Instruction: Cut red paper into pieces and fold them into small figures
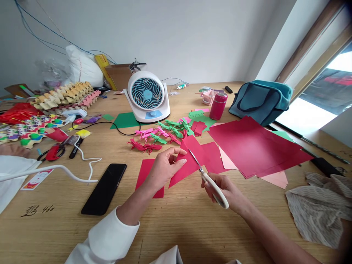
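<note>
In my left hand [166, 167] a strip of red paper [189, 161] is pinched between thumb and fingers, its lower end angled toward me. My right hand [220, 187] grips scissors [216, 189] with cream handles. Their blades point up and left and lie across the red paper, close to my left fingertips. Just beyond sits a pile of small cut paper pieces [174, 128] in green, pink and red. A red paper rectangle [145, 172] lies under my left wrist, and another red piece [214, 157] rests beyond the scissors.
Large red sheets [255, 146] lie at right before a blue bag [258, 101] and a red flask [218, 106]. A white fan [148, 95] stands at the back. A black phone [104, 189] and red-handled scissors [55, 152] lie left. Crumpled cloth [321, 209] is at far right.
</note>
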{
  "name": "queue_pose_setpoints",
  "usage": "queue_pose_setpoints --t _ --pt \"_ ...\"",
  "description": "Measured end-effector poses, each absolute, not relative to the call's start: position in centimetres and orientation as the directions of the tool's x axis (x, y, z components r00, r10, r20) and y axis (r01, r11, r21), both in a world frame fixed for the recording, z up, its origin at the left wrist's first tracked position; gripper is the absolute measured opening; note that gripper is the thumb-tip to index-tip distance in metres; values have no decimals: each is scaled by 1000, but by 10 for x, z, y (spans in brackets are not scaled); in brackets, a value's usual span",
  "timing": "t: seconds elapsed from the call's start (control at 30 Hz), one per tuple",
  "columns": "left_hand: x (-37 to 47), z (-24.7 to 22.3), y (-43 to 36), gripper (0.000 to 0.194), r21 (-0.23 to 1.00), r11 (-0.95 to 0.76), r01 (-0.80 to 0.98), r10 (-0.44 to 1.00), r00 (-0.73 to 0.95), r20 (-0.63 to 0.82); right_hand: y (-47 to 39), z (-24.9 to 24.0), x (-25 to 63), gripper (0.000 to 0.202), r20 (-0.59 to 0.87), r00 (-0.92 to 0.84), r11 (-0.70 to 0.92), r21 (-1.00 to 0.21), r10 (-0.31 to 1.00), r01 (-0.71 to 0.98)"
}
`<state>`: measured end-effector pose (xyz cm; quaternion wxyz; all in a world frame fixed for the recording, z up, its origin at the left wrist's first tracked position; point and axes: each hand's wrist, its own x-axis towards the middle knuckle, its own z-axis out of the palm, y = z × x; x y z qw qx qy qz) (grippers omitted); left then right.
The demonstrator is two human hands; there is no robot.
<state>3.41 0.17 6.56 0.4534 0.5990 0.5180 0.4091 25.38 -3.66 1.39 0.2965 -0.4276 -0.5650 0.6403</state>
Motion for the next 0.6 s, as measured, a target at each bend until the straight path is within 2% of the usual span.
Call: queue_pose_setpoints --t 0.6 --pt "33 64 0 26 979 -50 196 988 153 20 -37 10 254 44 -220 -465 -205 -975 857 85"
